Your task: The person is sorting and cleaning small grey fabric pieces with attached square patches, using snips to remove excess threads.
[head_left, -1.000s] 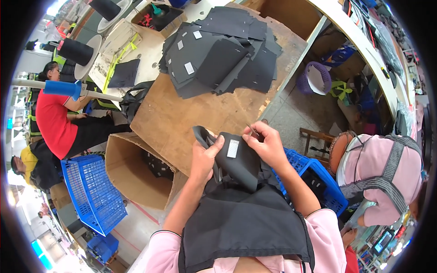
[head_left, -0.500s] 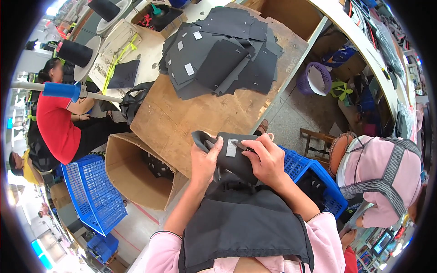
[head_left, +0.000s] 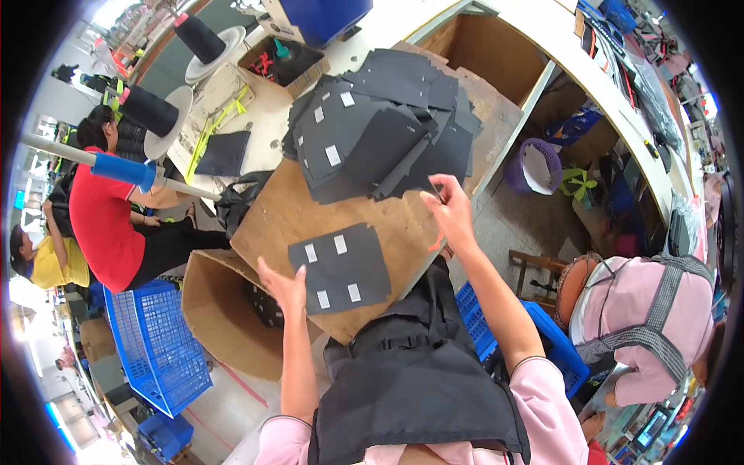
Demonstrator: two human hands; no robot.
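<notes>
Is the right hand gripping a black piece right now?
No: the right hand is open and empty, reaching toward the pile of black pieces.

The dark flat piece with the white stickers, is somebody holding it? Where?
Nobody grips it. The dark piece lies flat on the board; the left hand is at its left edge. The right hand is raised and empty.

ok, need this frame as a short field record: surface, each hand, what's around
surface: brown wooden board table
left hand: open, at the left edge of a flat dark grey fabric panel with four white labels
right hand: raised, fingers spread, holding nothing, near the pile of dark grey fabric panels
below table: open brown cardboard box, blue plastic crate
others: person in red top seated on the left
</notes>
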